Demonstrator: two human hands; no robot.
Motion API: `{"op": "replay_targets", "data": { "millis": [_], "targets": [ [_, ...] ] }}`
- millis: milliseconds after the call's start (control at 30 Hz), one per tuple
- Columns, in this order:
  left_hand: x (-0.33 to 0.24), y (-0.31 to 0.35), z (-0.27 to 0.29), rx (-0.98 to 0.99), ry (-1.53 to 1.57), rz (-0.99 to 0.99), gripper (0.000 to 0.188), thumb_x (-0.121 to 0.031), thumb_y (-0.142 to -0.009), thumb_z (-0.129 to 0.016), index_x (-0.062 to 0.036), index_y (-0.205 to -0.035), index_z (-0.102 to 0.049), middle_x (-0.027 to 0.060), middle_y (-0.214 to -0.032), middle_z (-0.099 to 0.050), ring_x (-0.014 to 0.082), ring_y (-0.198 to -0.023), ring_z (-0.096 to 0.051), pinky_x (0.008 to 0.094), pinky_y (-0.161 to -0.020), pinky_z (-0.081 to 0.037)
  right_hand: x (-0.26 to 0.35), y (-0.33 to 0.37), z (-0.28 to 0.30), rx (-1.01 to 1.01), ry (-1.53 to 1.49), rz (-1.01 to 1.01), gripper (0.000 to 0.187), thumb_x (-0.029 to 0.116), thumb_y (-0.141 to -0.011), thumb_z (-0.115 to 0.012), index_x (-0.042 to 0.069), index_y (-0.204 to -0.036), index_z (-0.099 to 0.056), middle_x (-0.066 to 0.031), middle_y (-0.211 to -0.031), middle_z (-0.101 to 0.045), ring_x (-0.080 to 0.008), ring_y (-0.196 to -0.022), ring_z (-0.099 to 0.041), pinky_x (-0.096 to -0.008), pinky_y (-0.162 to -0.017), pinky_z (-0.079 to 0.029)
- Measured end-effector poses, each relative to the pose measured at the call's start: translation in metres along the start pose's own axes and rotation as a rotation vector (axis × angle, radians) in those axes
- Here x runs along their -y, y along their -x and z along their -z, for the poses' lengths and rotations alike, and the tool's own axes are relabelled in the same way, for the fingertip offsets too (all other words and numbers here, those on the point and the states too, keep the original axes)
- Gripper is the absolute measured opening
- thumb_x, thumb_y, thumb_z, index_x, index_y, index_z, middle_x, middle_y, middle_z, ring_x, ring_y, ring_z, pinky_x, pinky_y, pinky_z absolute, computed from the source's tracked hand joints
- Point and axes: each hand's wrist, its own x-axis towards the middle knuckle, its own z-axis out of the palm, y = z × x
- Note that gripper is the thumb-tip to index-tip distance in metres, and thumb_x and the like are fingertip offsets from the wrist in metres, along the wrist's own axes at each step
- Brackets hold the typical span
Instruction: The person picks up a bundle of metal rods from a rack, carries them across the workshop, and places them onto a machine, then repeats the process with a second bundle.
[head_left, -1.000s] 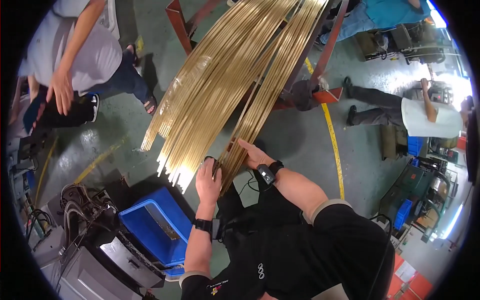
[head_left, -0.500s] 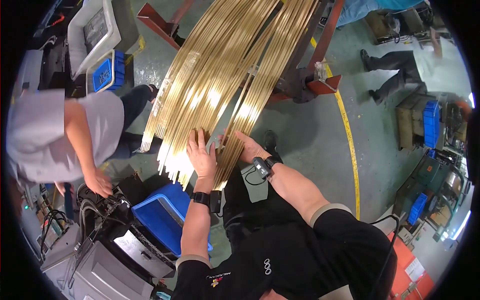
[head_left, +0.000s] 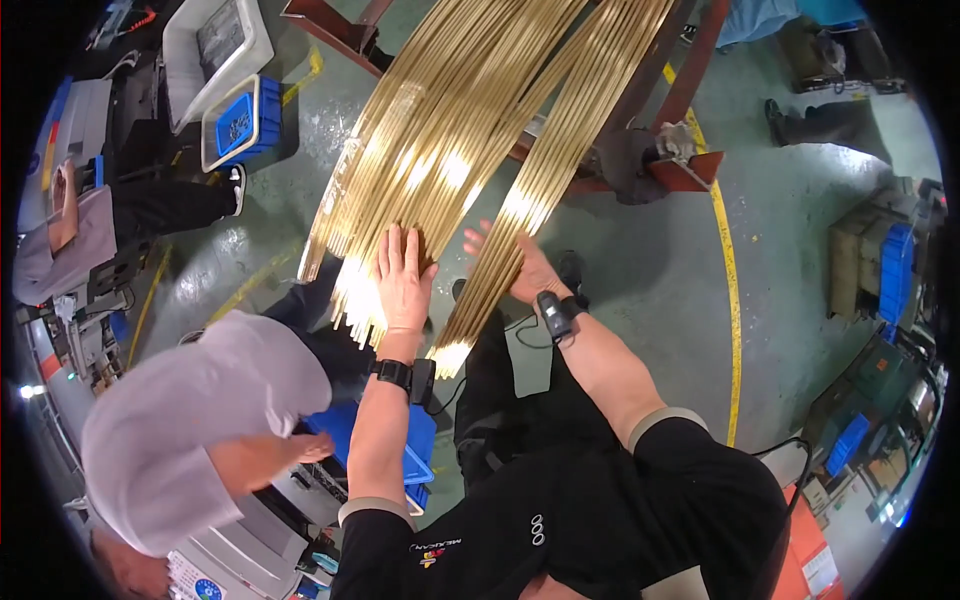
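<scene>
Long, thin brass rods [head_left: 440,130] lie in a wide sheet, running away from me over a red metal rack. My left hand [head_left: 404,285] rests flat on the near part of the larger group, fingers stretched out. A narrower bunch of brass rods [head_left: 530,195] on the right is split off by a gap. My right hand [head_left: 528,272] cradles this bunch from beneath, its fingertips showing in the gap and its thumb at the right edge; the palm is partly hidden by the rods. Both wrists wear black bands with small devices.
The red rack [head_left: 690,170] stands beneath the rods. A co-worker in a grey shirt [head_left: 210,410] bends close on my left, beside a blue bin [head_left: 420,460]. Another person stands far left near a white tub [head_left: 262,50]. A yellow floor line [head_left: 730,300] runs on the right.
The right bunch has moved right, widening the gap from the larger group. My left hand stays on the larger group. The grey-shirted co-worker has come nearer, and another person shows behind.
</scene>
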Motion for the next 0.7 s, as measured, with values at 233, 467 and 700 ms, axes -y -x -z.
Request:
{"op": "replay_targets", "data": {
  "millis": [233, 467, 700],
  "targets": [
    [0.013, -0.02, -0.006, 0.05, -0.034, -0.069, 0.066, -0.032, -0.087, -0.069, -0.0154, -0.147, -0.046, 0.0146, -0.156, -0.034, 0.0382, -0.142, -0.033, 0.0506, -0.113, -0.029, 0.013, -0.07, 0.006, 0.0, -0.08, 0.089, 0.09, 0.06, -0.082, -0.072, 0.006, -0.146, -0.041, -0.0141, -0.144, -0.05, -0.0284, -0.131, -0.051, -0.0459, -0.109, -0.043],
    [0.021, -0.021, -0.001, 0.058, 0.034, -0.088, 0.062, -0.023, -0.086, -0.07, -0.0133, -0.144, -0.049, 0.0128, -0.155, -0.037, 0.0374, -0.139, -0.036, 0.0495, -0.113, -0.031, 0.006, -0.079, -0.009, -0.046, -0.052, 0.071, 0.047, 0.032, -0.09, -0.07, 0.005, -0.128, -0.059, -0.008, -0.121, -0.066, -0.0229, -0.111, -0.063, -0.0405, -0.098, -0.051],
    [0.036, -0.032, 0.007, 0.049, 0.082, -0.109, 0.049, -0.012, -0.09, -0.064, -0.0093, -0.138, -0.054, 0.0136, -0.147, -0.047, 0.0374, -0.134, -0.043, 0.0467, -0.11, -0.036, 0.021, -0.036, -0.007, -0.107, -0.052, 0.029, 0.053, 0.028, -0.097, -0.059, -0.002, -0.14, -0.049, -0.014, -0.133, -0.06, -0.0261, -0.123, -0.059, -0.0399, -0.105, -0.047]
  ]
}}
